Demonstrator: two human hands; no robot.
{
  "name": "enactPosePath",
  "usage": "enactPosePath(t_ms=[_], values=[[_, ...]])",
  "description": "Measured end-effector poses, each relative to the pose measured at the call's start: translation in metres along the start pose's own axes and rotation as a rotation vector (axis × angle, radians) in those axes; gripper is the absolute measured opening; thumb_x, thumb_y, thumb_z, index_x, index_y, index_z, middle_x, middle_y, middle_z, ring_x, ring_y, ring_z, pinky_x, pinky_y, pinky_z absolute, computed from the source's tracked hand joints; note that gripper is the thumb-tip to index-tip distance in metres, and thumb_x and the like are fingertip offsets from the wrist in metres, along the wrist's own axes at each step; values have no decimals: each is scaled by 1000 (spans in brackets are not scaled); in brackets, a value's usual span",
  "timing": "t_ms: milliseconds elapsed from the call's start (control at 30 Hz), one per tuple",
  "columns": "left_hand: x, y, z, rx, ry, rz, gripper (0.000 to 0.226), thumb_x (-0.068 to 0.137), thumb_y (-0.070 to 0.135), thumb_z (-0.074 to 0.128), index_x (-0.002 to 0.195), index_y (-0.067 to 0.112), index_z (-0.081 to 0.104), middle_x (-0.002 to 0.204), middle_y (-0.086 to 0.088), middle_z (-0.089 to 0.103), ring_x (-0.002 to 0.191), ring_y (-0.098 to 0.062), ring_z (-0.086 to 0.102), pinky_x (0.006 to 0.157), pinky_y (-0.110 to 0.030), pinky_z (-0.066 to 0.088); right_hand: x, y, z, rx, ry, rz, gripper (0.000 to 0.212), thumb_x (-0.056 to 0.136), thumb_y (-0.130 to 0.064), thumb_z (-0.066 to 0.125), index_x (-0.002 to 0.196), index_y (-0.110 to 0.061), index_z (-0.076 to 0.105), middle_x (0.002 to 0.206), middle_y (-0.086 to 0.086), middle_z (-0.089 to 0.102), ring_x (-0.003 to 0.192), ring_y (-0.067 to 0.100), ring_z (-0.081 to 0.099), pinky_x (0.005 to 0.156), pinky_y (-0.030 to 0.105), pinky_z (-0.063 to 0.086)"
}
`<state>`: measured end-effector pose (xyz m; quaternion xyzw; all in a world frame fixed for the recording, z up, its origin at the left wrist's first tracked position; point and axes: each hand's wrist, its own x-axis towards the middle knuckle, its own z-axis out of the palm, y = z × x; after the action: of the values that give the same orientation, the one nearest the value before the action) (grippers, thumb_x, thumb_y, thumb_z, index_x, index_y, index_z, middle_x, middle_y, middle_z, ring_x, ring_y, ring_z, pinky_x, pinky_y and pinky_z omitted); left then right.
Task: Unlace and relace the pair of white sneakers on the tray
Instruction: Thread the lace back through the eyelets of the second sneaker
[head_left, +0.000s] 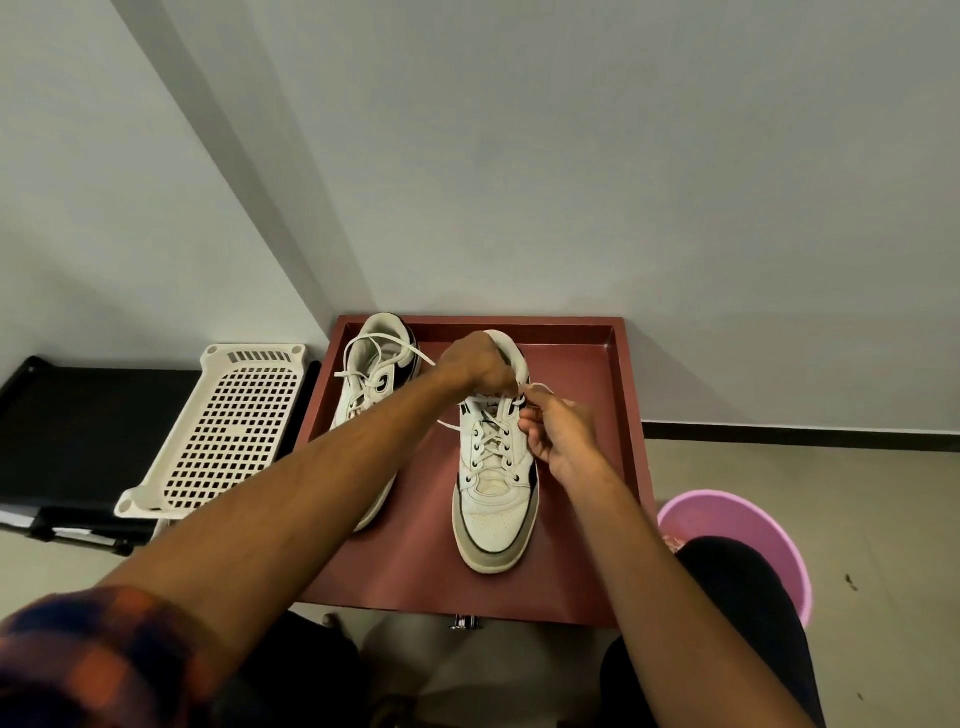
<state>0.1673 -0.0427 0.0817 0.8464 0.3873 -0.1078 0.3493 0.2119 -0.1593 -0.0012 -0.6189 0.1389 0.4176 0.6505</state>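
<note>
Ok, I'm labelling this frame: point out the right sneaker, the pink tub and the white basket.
right sneaker (493, 519), head view, toe cap.
pink tub (753, 522), head view, inner wall.
white basket (234, 431), head view, perforated base.

Tying on a red tray (582, 582)
Left hand (475, 364) and right hand (558, 434) pinch lace ends (541, 386) above one sneaker (493, 509); the other sneaker (371, 379) lies left of both.

Plain room, likely home: bare wall (571, 156), tiled floor (831, 478), pink bucket (748, 525).
</note>
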Motion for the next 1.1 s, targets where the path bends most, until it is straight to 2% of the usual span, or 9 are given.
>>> enactPosePath(t_ms=[167,367,467,567,733,800,933,1000,1100], values=[[-1,0,0,2,13,2,24,70,14,83,56,20,64,81,-5,73,78,-22,71,77,-34,60,5,-1,1,55,-2,23,10,82,-13,79,78,-8,70,55,1,63,44,7,54,37,14,40],[-4,-1,-2,-14,-21,7,30,73,7,80,51,20,65,86,-11,75,80,-25,74,75,-39,62,18,0,-4,-157,-22,-179,21,92,-12,64,71,-14,63,59,0,55,42,8,44,41,21,40],[-5,-1,-5,7,-20,3,31,72,8,82,50,20,63,81,-10,74,78,-26,73,75,-39,62,25,-21,-22,-607,134,-466,30,92,-17,57,64,-11,64,58,1,55,55,22,52,54,32,41],[-6,0,-6,44,-72,-3,42,75,8,81,39,22,64,65,-3,65,61,-19,65,62,-32,56,34,-60,-44,-1008,400,-583,28,100,-22,55,95,0,70,95,20,70,93,37,66,79,38,50],[-8,1,-11,17,-102,-1,40,75,5,81,43,19,61,50,3,60,44,-9,57,45,-18,45,54,-116,-69,-950,572,-599,25,101,-23,55,96,-1,64,91,16,67,88,37,67,66,32,41],[-9,1,-12,-17,-83,6,46,75,3,80,38,19,58,38,9,53,35,-5,51,37,-13,40,56,-120,-68,-969,512,-521,30,101,-31,55,95,-3,65,93,14,68,84,33,65,68,32,43],[-9,0,-12,-38,-84,18,53,75,5,81,32,29,62,37,11,53,40,-6,53,40,-14,43,52,-82,-57,-971,373,-378,74,82,-78,48,88,-8,73,83,11,76,81,30,71,77,35,54],[-8,-1,-11,-51,-85,12,53,75,4,81,32,29,62,39,8,54,40,-8,53,41,-16,45,40,-52,-46,-911,280,-326,72,78,-77,53,79,-9,75,71,8,75,71,26,73,76,35,56],[-6,-2,-8,-60,-74,11,50,75,4,81,34,25,63,46,6,57,44,-8,55,46,-19,47,24,-15,-23,-635,48,-157,49,88,-54,67,71,-8,72,58,4,69,44,16,59,50,26,50]])
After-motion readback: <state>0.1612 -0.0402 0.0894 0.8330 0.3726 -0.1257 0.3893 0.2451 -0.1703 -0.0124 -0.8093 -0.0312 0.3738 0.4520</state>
